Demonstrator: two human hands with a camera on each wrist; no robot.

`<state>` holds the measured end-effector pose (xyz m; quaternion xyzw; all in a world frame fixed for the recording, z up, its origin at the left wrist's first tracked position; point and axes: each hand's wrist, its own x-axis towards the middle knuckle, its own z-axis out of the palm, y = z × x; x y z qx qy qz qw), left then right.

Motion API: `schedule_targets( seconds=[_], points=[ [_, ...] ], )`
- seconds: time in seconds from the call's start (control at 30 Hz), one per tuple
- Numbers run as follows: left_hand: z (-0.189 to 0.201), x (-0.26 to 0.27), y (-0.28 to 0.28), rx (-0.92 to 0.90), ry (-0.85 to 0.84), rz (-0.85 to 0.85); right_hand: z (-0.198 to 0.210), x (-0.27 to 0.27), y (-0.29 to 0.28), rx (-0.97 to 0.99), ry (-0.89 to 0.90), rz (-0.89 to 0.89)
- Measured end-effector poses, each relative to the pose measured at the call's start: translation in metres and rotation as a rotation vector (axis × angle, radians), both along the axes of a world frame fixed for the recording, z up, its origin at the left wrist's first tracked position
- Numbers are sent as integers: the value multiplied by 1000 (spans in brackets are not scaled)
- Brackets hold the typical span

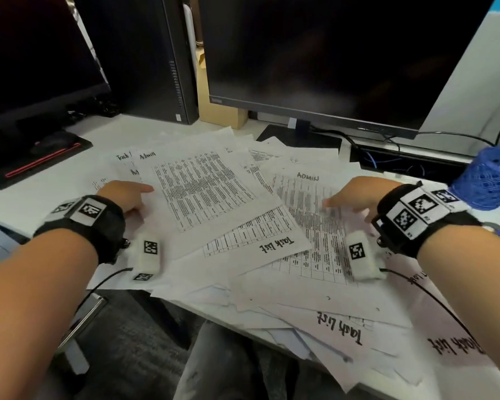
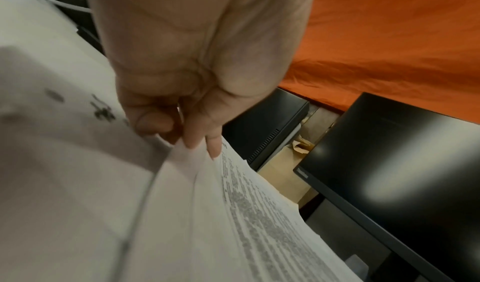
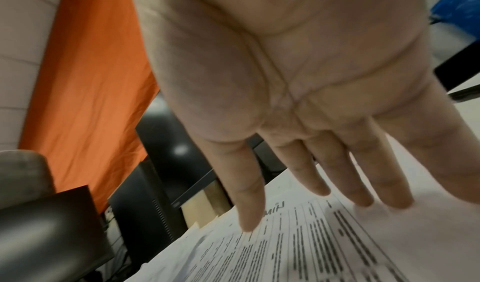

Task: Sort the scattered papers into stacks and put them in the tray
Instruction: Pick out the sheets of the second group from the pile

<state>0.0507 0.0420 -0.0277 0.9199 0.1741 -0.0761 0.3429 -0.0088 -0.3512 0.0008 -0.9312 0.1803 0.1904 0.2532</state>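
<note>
Printed sheets lie scattered and overlapping across the white desk (image 1: 70, 168). Some are headed "ADMIN", others "Task list" (image 1: 277, 245). My left hand (image 1: 127, 194) pinches the left edge of a densely printed ADMIN sheet (image 1: 202, 186). In the left wrist view the thumb and fingers (image 2: 192, 140) hold that sheet (image 2: 259, 214) with its edge lifted. My right hand (image 1: 355, 194) is spread flat, fingers straight, low over a second ADMIN sheet (image 1: 309, 203). The right wrist view shows its open palm and fingers (image 3: 319, 186) above the print (image 3: 311, 245). Whether they touch it is unclear.
Two dark monitors (image 1: 315, 59) and a black computer tower (image 1: 145, 53) stand along the back. A blue mesh container (image 1: 485, 180) sits at the right edge, with cables behind it. A black and red pad (image 1: 41, 157) lies at the left. Several sheets overhang the front edge (image 1: 300, 336).
</note>
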Motion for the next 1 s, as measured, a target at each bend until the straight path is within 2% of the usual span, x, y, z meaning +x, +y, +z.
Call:
schedule_targets(
  seconds=[0.13,0.17,0.23,0.3,0.4,0.5,0.6,0.7,0.77,0.87,0.93,1.0],
  points=[
    [-3,-6,-25,-363,-15,104,-10,8,32,100,13,59],
    [-4,-8,-32,-398,-19,107,-14,10,40,158,2,60],
    [-7,-9,-46,-420,-14,47,-15,14,52,352,-47,26],
    [-7,-8,-49,-297,-31,-4,-14,17,55,400,-87,11],
    [-7,-6,-39,-127,-25,-30,-2,16,36,4,-154,14],
    [-5,-4,-25,14,13,-150,2,6,11,-176,-66,47],
    [-5,-7,-23,136,100,-321,-6,7,3,-202,-30,66],
    [-8,-10,-33,68,108,-424,-17,16,12,-189,-18,88],
    [-9,-13,-40,38,86,-455,-23,21,17,-271,-1,159],
    [-11,-15,-43,-12,83,-446,-24,26,14,-377,31,180],
    [-12,-15,-43,-25,91,-426,-19,27,11,-347,97,191],
    [-11,-17,-45,-23,65,-334,-15,26,9,-319,137,181]
  ],
)
